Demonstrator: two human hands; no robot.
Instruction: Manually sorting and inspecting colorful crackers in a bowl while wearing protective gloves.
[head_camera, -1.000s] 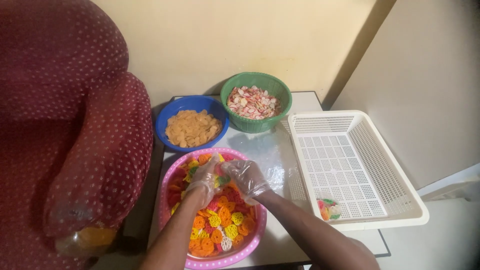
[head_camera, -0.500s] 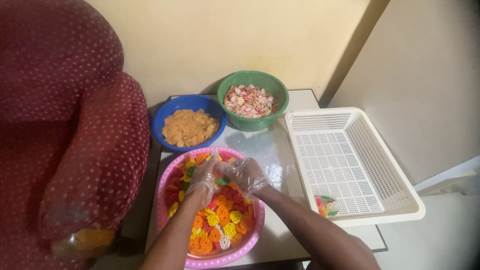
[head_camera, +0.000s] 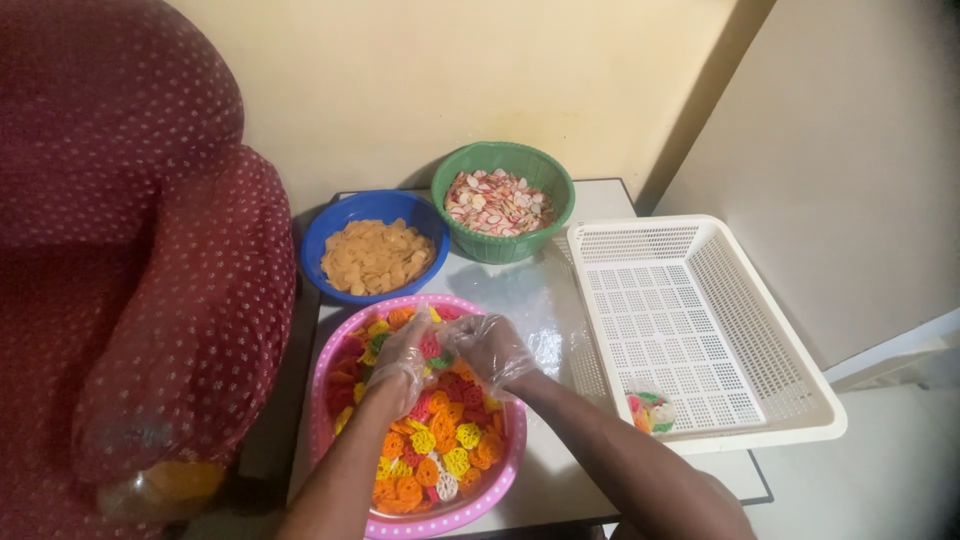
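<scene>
Head view, looking down: left hand (head_camera: 400, 352) in a clear plastic glove, low in the middle of the frame, fingers curled down into the pink bowl (head_camera: 330, 385) and touching the colourful wheel-shaped crackers (head_camera: 440, 450); whether anything is pinched between those fingers, cannot tell. Right hand (head_camera: 490, 345), gloved too, just beside the left and nearly touching it, fingers bent over the same heap near the bowl's upper rim; grip also hidden, cannot tell if closed on a piece. Red, orange, yellow and green crackers filling the pink bowl at bottom centre, on a pale grey table (head_camera: 545, 300). Above it, left of centre, a blue bowl (head_camera: 325, 235) of flat tan chips (head_camera: 375, 255); just to its right, touching or nearly so, a green bowl (head_camera: 540, 175) of white-and-pink slices (head_camera: 497, 200). Right half of the frame: a white perforated plastic basket (head_camera: 700, 330), a small cluster of coloured crackers (head_camera: 650, 412) in its near corner. Far left, a maroon armchair (head_camera: 130, 250) with pale dots, pressed against the table's edge. Cream wall (head_camera: 450, 70) behind.
</scene>
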